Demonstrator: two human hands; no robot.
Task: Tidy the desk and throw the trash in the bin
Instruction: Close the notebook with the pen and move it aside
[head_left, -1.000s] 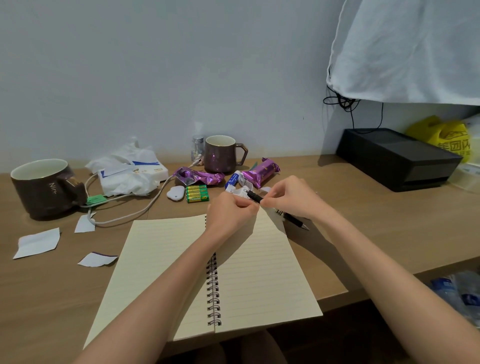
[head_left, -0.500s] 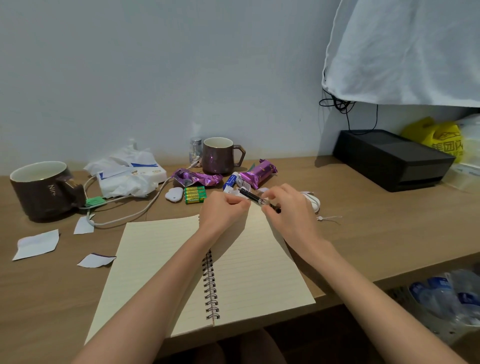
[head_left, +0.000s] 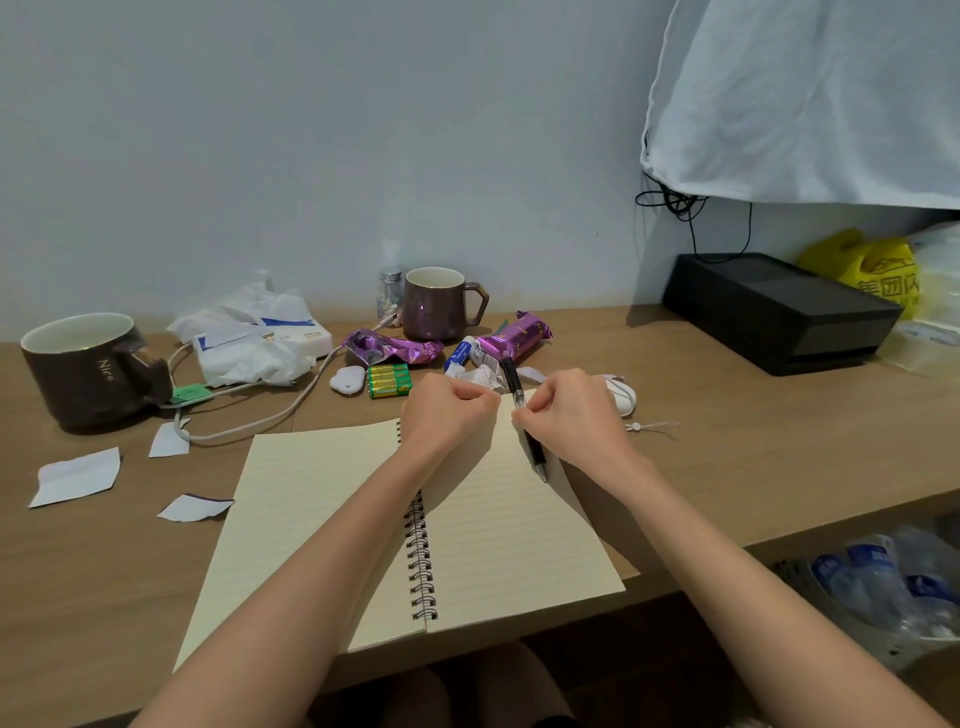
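The right hand (head_left: 571, 415) pinched the pen (head_left: 512, 379). The left hand (head_left: 447, 410) was curled tight; around what, I couldn't tell. The pen needed a firm hold.

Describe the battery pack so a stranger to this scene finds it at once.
Start at the open spiral-bound notebook with cream lined pages. Just past its top edge lies a green-and-yellow pack of batteries. Its neighbours, a white oval tag and a crumpled purple foil wrapper, lack its colours.

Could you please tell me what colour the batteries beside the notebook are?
The batteries are green with yellow markings, clearest in the head view.
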